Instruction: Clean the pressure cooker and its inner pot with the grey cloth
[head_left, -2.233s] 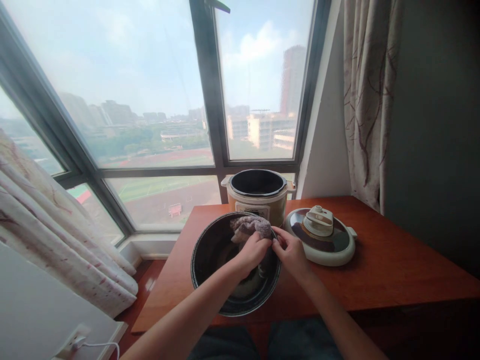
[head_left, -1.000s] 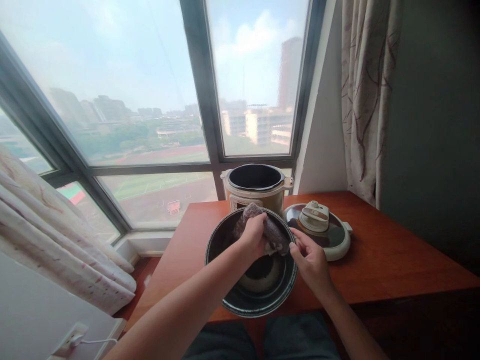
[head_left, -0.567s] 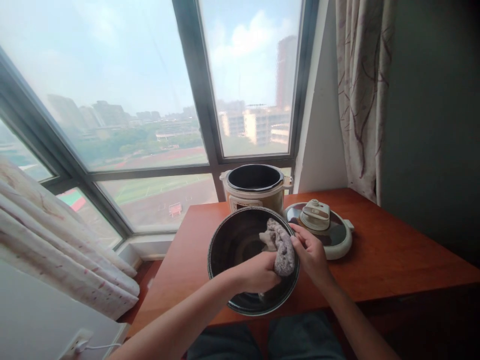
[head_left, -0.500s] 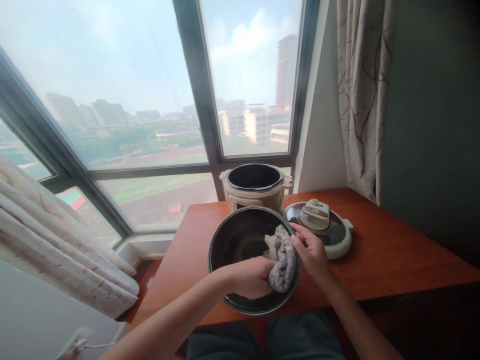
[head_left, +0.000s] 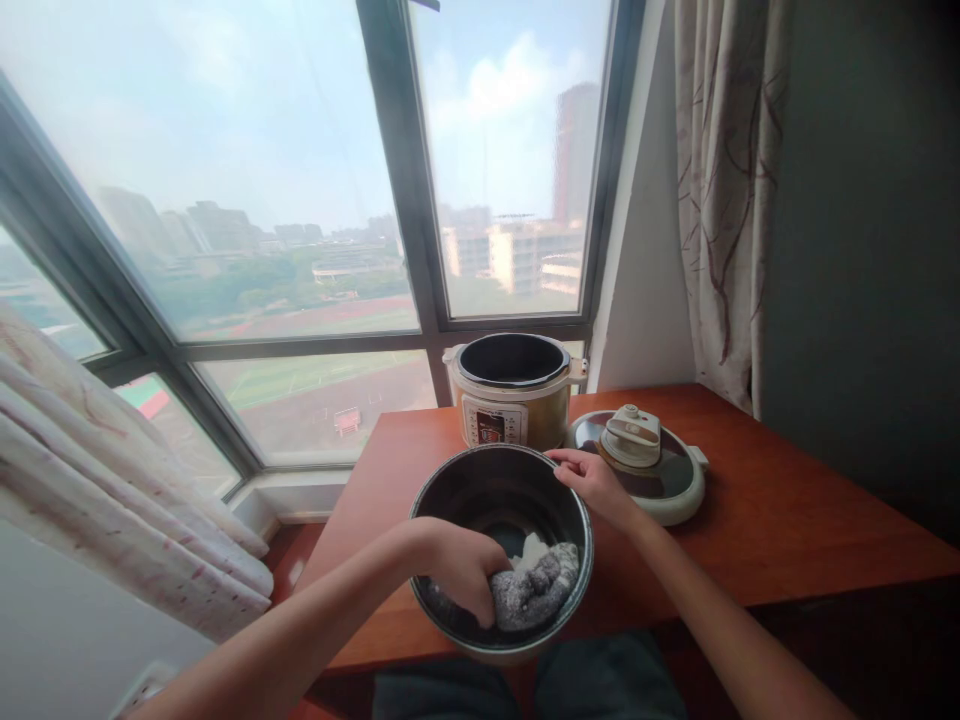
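A dark round inner pot (head_left: 510, 475) is tilted toward me at the table's front edge. Inside it, my left hand (head_left: 466, 572) is closed on a grey fuzzy cloth (head_left: 536, 588), which lies against the near right wall; a pale part of the cloth sticks out on top. My right hand (head_left: 592, 480) grips the pot's rim at the upper right, thumb and fingers pinched over the edge. Just behind the pot stands an electric pressure cooker (head_left: 551, 412) with its top uncovered and a control panel facing me.
The cooker's lid (head_left: 679, 490), with a pale handle, lies on the wooden table (head_left: 780, 500) to the right. Windows rise behind the table. Curtains hang at the left (head_left: 135, 500) and right (head_left: 727, 200). My knees are under the table's front edge.
My left hand and the cloth have moved down and left along the pot's inner wall. The pot sits lower, and my right hand has slid farther up along its rim.
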